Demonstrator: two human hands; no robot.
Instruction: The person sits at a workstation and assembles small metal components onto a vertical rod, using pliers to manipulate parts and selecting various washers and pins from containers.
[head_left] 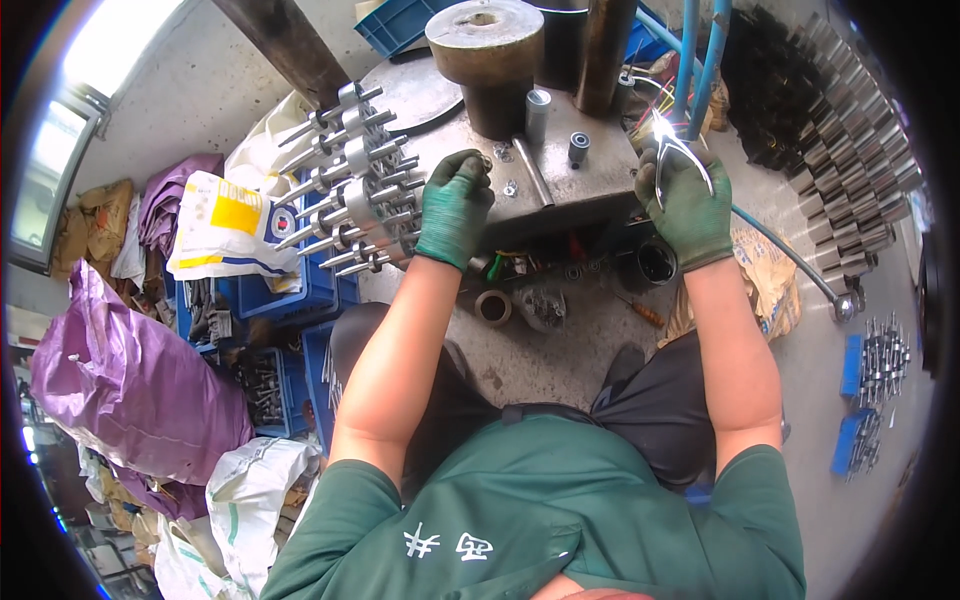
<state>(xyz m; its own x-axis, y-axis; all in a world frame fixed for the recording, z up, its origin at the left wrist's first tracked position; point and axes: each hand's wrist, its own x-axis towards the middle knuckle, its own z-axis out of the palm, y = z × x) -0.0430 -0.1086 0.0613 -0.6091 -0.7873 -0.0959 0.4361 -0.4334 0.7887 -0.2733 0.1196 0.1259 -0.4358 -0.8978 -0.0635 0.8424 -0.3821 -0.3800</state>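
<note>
My left hand (457,208), in a green glove, is closed in a pinch above the near left part of the metal bench (585,180). A small ring-like metal piece (487,161) shows at its fingertips, too small to make out fully. At the bench's right edge my gloved right hand (697,205) is wrapped round a pair of pliers (670,150), jaws pointing up and away, bright with glare. Between the hands lie a metal rod (533,172) and small loose rings (511,188). A short metal sleeve (579,149) and a taller cylinder (538,115) stand behind them.
Shafts with round parts (360,185) are stacked left of the bench. A heavy round press block (485,45) stands at the back. Blue pipes (690,70) and a ball-ended lever (800,262) are at right. Stacked metal tubes (845,170) line the far right; a purple sack (140,385) sits left.
</note>
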